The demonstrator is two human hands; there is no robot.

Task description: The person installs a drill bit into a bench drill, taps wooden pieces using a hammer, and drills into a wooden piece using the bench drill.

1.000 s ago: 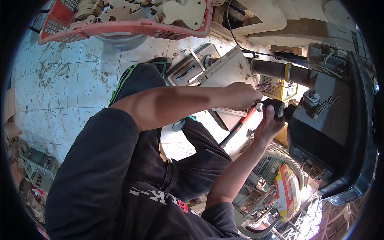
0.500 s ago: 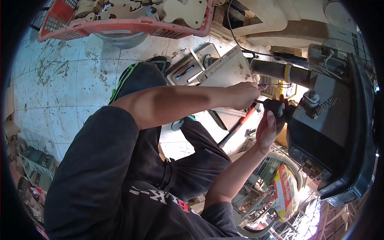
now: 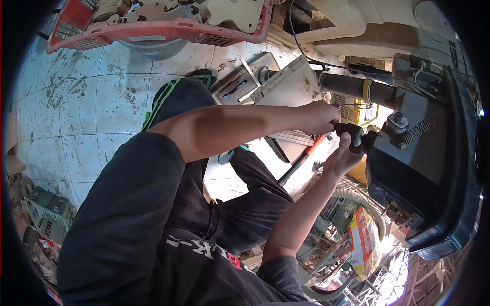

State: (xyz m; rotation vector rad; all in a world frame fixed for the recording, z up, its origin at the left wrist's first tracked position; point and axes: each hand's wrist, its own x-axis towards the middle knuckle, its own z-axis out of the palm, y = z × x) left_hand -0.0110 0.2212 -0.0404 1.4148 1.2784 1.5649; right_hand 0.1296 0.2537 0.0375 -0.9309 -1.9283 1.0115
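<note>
My left hand (image 3: 320,117) is closed at the tip of a black drill chuck (image 3: 349,131) on a drill press. The thin drill bit it grips is hidden behind the fingers. Around the chuck from below wraps my right hand (image 3: 341,159), its thumb lying along the near side. Both hands almost meet at the chuck. A loop of purple cord (image 3: 352,106) hangs just beyond the left hand. The dark drill press head (image 3: 408,173), with a coil spring (image 3: 417,133) on its side, fills the right of the view.
A dark column (image 3: 347,85) with a yellow band runs beside the chuck to a metal machine table (image 3: 288,86). A red crate (image 3: 178,31) of flat wooden pieces stands at the top. A red-and-black handle (image 3: 301,162) lies below my left forearm. Tiled floor (image 3: 81,107) spreads left.
My left hand has moved slightly right, up against the chuck, and covers the thin bit that showed between them. My right hand's grip on the chuck has shifted, with its far fingers now hidden.
</note>
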